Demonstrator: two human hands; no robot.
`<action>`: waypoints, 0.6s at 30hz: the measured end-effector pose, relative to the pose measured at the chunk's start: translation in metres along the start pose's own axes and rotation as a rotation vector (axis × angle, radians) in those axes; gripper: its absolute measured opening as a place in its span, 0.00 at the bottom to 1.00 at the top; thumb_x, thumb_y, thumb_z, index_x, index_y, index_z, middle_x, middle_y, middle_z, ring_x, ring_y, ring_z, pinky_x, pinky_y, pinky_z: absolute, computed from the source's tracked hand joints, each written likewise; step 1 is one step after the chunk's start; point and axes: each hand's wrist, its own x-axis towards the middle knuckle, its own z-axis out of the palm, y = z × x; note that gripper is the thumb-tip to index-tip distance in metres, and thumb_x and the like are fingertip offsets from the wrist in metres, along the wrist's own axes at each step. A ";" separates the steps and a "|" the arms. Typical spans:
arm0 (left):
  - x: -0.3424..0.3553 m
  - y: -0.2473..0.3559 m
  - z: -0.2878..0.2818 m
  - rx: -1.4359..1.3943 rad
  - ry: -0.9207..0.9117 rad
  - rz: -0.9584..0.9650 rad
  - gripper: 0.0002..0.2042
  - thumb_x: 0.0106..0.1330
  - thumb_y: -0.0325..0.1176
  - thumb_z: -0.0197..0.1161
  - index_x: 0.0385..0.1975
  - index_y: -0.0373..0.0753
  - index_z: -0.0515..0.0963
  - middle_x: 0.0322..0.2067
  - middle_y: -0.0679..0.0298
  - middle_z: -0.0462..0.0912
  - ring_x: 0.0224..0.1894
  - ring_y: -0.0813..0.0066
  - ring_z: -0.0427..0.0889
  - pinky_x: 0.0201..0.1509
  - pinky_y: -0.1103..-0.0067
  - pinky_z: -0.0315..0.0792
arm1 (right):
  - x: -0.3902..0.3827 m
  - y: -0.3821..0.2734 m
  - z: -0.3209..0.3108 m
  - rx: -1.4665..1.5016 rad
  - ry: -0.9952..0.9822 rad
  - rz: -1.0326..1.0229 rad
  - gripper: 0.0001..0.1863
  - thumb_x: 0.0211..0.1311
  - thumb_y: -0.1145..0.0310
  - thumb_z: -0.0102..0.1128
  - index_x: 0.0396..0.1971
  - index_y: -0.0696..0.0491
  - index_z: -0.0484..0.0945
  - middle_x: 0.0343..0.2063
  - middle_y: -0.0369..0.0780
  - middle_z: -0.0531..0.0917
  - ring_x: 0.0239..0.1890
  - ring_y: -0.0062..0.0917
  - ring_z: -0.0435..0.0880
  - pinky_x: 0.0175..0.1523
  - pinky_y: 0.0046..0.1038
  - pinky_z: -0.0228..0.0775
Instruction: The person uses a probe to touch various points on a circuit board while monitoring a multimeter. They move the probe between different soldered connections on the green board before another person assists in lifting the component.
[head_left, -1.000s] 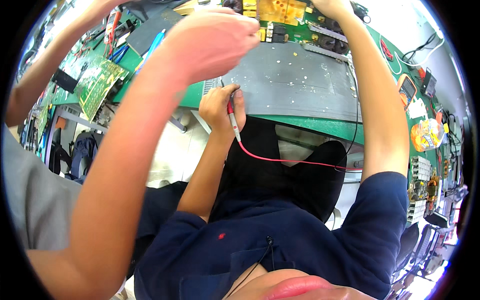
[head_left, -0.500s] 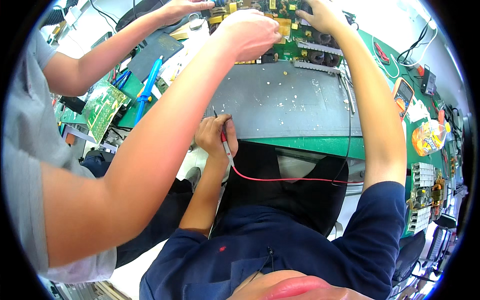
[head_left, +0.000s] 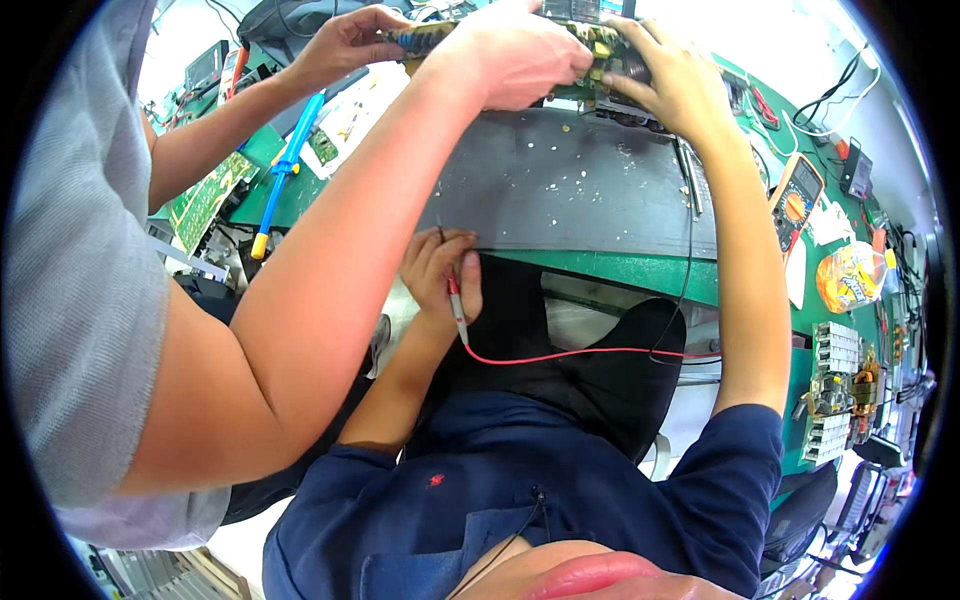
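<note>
My left hand is closed round a red multimeter probe, its tip pointing up near the table's front edge. A red lead runs from the probe to the right across my lap. At the far side of the table, my right hand grips the right end of a circuit board crowded with components. The board is tilted up, so its face is mostly hidden. A co-worker on my left has both hands on it: one hand at its left end, the other over its middle.
A grey mat with white crumbs covers the green table. To the right are an orange multimeter, a bottle with orange contents and another board. A blue soldering iron and a green board lie left.
The circuit board has been tipped up from showing its face to nearly edge-on. My right hand has shifted with it. The co-worker has leaned further in; my left hand keeps the probe.
</note>
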 end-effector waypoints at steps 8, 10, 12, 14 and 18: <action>-0.032 0.067 0.002 -0.352 -0.194 -0.003 0.06 0.63 0.29 0.63 0.36 0.35 0.80 0.32 0.55 0.87 0.32 0.58 0.82 0.42 0.68 0.75 | -0.078 -0.050 -0.001 0.040 0.081 -0.033 0.29 0.47 0.56 0.78 0.52 0.43 0.79 0.42 0.33 0.83 0.46 0.32 0.83 0.50 0.36 0.76; -0.040 0.074 0.006 -0.384 -0.191 -0.042 0.07 0.57 0.27 0.67 0.34 0.37 0.80 0.32 0.59 0.86 0.33 0.58 0.83 0.39 0.67 0.75 | -0.095 -0.068 -0.004 0.038 0.007 0.016 0.31 0.45 0.60 0.79 0.52 0.43 0.79 0.46 0.34 0.81 0.51 0.31 0.80 0.53 0.36 0.73; -0.047 0.076 0.005 -0.393 -0.211 -0.064 0.07 0.57 0.26 0.68 0.34 0.37 0.80 0.31 0.59 0.85 0.33 0.58 0.82 0.38 0.68 0.75 | -0.110 -0.083 -0.002 0.052 -0.047 0.070 0.32 0.45 0.62 0.78 0.55 0.44 0.79 0.47 0.34 0.81 0.53 0.31 0.79 0.56 0.39 0.71; -0.054 0.077 0.006 -0.402 -0.224 -0.085 0.07 0.56 0.26 0.68 0.34 0.37 0.80 0.30 0.59 0.84 0.32 0.58 0.82 0.37 0.68 0.75 | -0.121 -0.091 0.001 0.070 -0.085 0.089 0.35 0.44 0.64 0.78 0.57 0.44 0.78 0.50 0.34 0.80 0.55 0.33 0.78 0.57 0.40 0.69; -0.060 0.075 0.005 -0.418 -0.247 -0.121 0.07 0.56 0.26 0.69 0.34 0.36 0.80 0.29 0.58 0.83 0.31 0.58 0.81 0.36 0.68 0.75 | -0.130 -0.102 0.006 0.081 -0.124 0.111 0.35 0.44 0.68 0.78 0.58 0.44 0.77 0.53 0.35 0.79 0.57 0.35 0.76 0.60 0.40 0.69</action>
